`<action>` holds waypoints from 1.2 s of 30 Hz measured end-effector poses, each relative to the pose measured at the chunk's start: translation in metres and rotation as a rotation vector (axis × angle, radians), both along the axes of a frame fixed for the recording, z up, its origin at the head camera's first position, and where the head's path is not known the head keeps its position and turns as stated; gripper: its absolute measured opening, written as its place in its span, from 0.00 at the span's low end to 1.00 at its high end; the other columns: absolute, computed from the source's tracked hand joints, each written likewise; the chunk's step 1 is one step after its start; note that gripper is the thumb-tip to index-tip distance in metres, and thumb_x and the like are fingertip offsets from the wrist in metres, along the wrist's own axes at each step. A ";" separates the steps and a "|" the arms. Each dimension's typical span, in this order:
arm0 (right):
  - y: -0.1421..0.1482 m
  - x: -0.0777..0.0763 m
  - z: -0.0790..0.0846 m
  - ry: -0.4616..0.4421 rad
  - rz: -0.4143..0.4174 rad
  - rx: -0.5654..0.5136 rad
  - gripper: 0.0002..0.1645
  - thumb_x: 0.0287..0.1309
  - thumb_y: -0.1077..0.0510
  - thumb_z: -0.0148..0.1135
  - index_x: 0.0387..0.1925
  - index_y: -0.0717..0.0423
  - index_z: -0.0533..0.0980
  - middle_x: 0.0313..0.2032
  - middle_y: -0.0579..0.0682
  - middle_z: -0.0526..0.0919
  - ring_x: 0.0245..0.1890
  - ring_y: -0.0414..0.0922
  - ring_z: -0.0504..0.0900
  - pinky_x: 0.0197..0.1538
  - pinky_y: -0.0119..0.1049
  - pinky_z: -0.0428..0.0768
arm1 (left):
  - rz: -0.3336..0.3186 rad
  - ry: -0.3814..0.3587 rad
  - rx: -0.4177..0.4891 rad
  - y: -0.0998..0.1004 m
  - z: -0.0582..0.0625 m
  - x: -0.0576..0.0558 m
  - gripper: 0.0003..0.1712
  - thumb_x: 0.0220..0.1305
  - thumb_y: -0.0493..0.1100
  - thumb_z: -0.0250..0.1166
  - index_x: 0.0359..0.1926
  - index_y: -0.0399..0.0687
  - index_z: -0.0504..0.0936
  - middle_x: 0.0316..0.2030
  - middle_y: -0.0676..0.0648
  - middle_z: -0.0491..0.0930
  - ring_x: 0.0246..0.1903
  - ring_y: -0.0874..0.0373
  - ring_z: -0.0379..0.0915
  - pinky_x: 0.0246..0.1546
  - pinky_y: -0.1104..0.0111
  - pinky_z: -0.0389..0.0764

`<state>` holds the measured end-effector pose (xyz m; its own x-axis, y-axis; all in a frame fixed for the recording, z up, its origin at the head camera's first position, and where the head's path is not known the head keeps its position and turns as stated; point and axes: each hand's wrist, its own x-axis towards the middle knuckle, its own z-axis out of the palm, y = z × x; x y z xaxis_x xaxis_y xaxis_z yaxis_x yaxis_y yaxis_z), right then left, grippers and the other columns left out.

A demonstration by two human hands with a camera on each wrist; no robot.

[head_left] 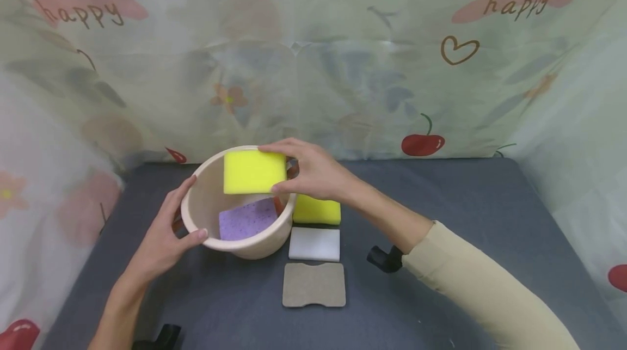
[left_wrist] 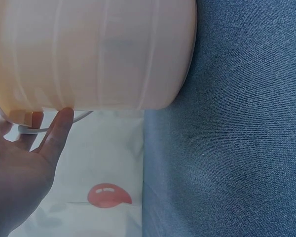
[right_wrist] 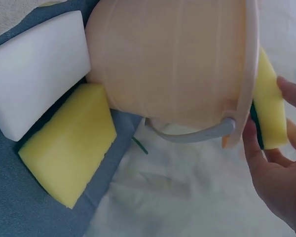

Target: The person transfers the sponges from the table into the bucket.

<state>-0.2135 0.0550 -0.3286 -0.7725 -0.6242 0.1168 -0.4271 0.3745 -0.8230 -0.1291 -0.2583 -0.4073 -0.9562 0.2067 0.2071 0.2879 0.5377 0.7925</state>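
Observation:
A cream plastic bucket [head_left: 196, 214] stands on the dark cloth, tilted slightly in the head view. My left hand [head_left: 164, 233] grips its rim at the left side, thumb on the front edge. At the bucket's mouth, my right hand [head_left: 313, 170] pinches a yellow sponge [head_left: 254, 172] between thumb and fingers. The right wrist view shows a dark green layer on one face of that held sponge [right_wrist: 270, 108]. Inside the bucket lies a purple sponge [head_left: 248, 219], with a bit of something orange [head_left: 279, 206] beside it.
Right of the bucket, a second yellow sponge [head_left: 317, 210], a white sponge block [head_left: 314, 244] and a grey-beige pad with notched edges [head_left: 314, 284] lie in a column. The bucket's grey handle [right_wrist: 197, 136] hangs down its side. A patterned curtain [head_left: 343, 94] closes off the back.

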 end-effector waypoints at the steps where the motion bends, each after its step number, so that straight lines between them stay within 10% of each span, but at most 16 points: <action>1: -0.002 -0.001 -0.001 0.001 0.002 0.010 0.42 0.51 0.57 0.76 0.68 0.45 0.71 0.62 0.47 0.72 0.43 0.43 0.81 0.46 0.31 0.80 | -0.001 -0.003 0.000 0.000 0.000 0.000 0.59 0.54 0.33 0.73 0.79 0.63 0.49 0.68 0.39 0.57 0.58 0.52 0.62 0.52 0.86 0.65; 13: -0.023 -0.008 0.002 0.135 0.005 0.231 0.41 0.53 0.53 0.74 0.69 0.43 0.70 0.60 0.47 0.74 0.45 0.43 0.78 0.45 0.30 0.77 | -0.008 -0.003 0.002 0.001 0.001 0.000 0.59 0.54 0.33 0.72 0.79 0.63 0.49 0.68 0.40 0.57 0.57 0.63 0.60 0.52 0.85 0.65; 25: -0.037 -0.012 0.001 0.205 -0.044 0.311 0.43 0.52 0.51 0.74 0.69 0.49 0.68 0.60 0.49 0.71 0.52 0.44 0.71 0.52 0.36 0.74 | 0.007 -0.017 -0.005 0.001 0.002 0.001 0.59 0.55 0.36 0.73 0.79 0.64 0.48 0.68 0.40 0.57 0.60 0.43 0.60 0.52 0.86 0.63; 36: -0.047 -0.009 -0.003 0.303 -0.072 0.359 0.35 0.53 0.55 0.75 0.63 0.51 0.73 0.55 0.49 0.73 0.50 0.43 0.72 0.54 0.34 0.74 | -0.004 -0.010 0.008 -0.001 0.000 0.001 0.59 0.55 0.33 0.72 0.79 0.64 0.48 0.68 0.41 0.57 0.57 0.63 0.59 0.53 0.84 0.65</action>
